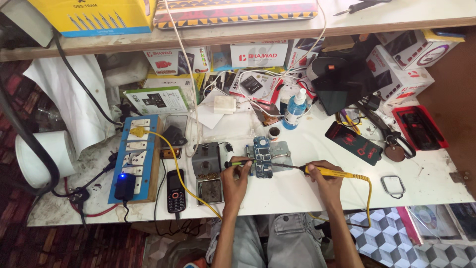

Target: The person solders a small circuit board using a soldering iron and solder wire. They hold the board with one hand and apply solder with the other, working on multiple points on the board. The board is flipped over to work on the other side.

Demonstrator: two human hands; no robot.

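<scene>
We see a glossy yellow plastic handle on the soldering iron (327, 172), a bare blue circuit board (261, 156) clamped in a dull grey metal holder (280, 150), a clear plastic bottle (295, 109), glossy cardboard boxes (258, 54), crumpled white cloth (74, 101), and a scuffed, stained white laminate table (297, 191).

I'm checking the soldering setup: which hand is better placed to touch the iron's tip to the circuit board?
The right hand: it holds the yellow soldering iron, tip aimed at the circuit board. The left hand holds a thin tool beside the board.
</scene>
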